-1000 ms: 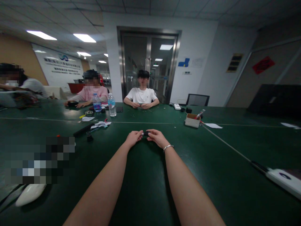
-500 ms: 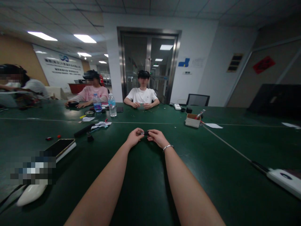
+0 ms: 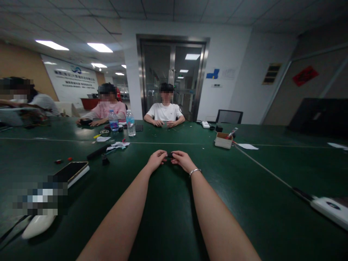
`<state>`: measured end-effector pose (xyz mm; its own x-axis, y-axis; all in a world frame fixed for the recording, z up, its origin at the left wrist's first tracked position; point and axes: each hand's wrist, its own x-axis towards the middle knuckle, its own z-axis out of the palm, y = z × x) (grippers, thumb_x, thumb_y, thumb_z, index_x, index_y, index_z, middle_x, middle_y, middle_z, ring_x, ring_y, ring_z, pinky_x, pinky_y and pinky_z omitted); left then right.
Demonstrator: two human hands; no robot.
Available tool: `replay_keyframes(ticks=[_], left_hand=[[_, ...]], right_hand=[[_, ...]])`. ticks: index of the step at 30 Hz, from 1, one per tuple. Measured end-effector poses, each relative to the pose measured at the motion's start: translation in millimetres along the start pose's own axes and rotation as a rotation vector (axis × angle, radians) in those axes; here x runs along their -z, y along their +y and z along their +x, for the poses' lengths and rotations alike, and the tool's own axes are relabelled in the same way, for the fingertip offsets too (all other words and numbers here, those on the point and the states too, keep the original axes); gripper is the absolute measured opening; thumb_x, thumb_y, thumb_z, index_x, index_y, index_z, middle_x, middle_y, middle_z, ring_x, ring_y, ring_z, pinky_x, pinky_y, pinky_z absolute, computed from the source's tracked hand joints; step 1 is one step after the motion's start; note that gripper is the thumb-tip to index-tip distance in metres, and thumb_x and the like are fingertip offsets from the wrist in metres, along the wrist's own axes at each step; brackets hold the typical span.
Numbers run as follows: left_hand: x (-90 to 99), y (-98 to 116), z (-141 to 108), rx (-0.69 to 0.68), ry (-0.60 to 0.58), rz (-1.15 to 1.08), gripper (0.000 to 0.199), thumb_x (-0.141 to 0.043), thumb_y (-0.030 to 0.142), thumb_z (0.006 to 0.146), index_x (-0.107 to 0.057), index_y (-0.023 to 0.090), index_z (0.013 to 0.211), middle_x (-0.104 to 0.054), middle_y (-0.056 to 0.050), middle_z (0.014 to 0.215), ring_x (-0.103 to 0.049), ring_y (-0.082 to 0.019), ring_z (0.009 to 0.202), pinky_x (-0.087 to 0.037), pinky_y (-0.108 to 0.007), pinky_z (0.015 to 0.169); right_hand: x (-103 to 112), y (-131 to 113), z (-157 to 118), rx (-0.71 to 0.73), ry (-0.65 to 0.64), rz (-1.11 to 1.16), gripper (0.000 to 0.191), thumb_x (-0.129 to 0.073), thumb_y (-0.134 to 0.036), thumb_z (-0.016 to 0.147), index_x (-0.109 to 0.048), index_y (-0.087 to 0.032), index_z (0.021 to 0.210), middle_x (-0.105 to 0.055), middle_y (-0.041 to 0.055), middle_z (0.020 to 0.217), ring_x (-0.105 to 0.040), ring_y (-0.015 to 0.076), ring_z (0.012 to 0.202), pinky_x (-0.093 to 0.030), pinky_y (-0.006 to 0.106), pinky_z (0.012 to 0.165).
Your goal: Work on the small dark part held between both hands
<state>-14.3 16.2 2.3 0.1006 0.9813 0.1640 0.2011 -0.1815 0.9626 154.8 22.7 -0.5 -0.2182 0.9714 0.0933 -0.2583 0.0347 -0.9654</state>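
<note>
My left hand [image 3: 157,161] and my right hand [image 3: 182,160] meet just above the green table [image 3: 168,203], fingers closed from either side on one small black object [image 3: 169,155]. It is short and narrow, lies level between the fingertips, and is too small for me to make out its kind. The fingertips cover both of its ends. On my right wrist sits a silver bracelet [image 3: 195,172].
To the left lie a phone [image 3: 71,172], a black stick-like item [image 3: 98,152] and crumpled paper [image 3: 118,145]. Two water bottles [image 3: 131,124] stand farther back. A small box [image 3: 223,140] and a white power strip [image 3: 330,208] are on the right. Several people sit around the table.
The view has tilted slightly, so everything sits a little lower. A pale, shiny end of the small object showed by my left fingertips earlier; now mostly its black part shows.
</note>
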Motion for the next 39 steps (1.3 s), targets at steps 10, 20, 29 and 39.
replay_keyframes(ticks=[10,20,29,39], left_hand=[[0.3,-2.4,0.7,-0.024,0.001,0.054,0.032,-0.051,0.037,0.080,-0.058,0.015,0.102,-0.061,-0.006,0.081,-0.055,-0.011,0.061,-0.041,-0.019,0.049],[-0.4,-3.8,3.4,-0.034,0.010,0.073,0.033,-0.054,0.035,0.078,-0.059,0.017,0.105,-0.060,-0.004,0.082,-0.053,-0.010,0.062,-0.039,-0.017,0.048],[0.4,-3.6,1.5,-0.051,-0.012,0.089,0.034,-0.054,0.040,0.078,-0.060,0.015,0.101,-0.060,-0.004,0.078,-0.053,-0.011,0.063,-0.040,-0.018,0.049],[0.4,-3.9,3.1,-0.014,-0.026,0.033,0.033,-0.047,0.037,0.082,-0.058,0.013,0.102,-0.058,-0.003,0.069,-0.051,-0.009,0.055,-0.040,-0.019,0.049]], right_hand=[[-2.1,-2.9,-4.0,-0.009,-0.002,-0.025,0.014,-0.062,-0.010,0.078,-0.061,-0.011,0.092,-0.067,0.0043,0.071,-0.064,0.0087,0.052,-0.055,0.017,0.052],[-1.9,-3.2,-1.6,-0.025,-0.001,-0.027,0.014,-0.059,-0.008,0.080,-0.060,-0.009,0.094,-0.066,0.0039,0.068,-0.063,0.0084,0.051,-0.054,0.017,0.052],[-0.7,-0.9,0.6,-0.011,-0.007,-0.041,0.015,-0.061,-0.010,0.078,-0.061,-0.010,0.093,-0.067,0.0049,0.072,-0.064,0.0091,0.052,-0.055,0.018,0.052],[-0.8,-1.8,-0.9,-0.013,-0.016,-0.045,0.015,-0.062,-0.012,0.079,-0.062,-0.010,0.094,-0.067,0.0058,0.073,-0.064,0.0094,0.054,-0.055,0.018,0.053]])
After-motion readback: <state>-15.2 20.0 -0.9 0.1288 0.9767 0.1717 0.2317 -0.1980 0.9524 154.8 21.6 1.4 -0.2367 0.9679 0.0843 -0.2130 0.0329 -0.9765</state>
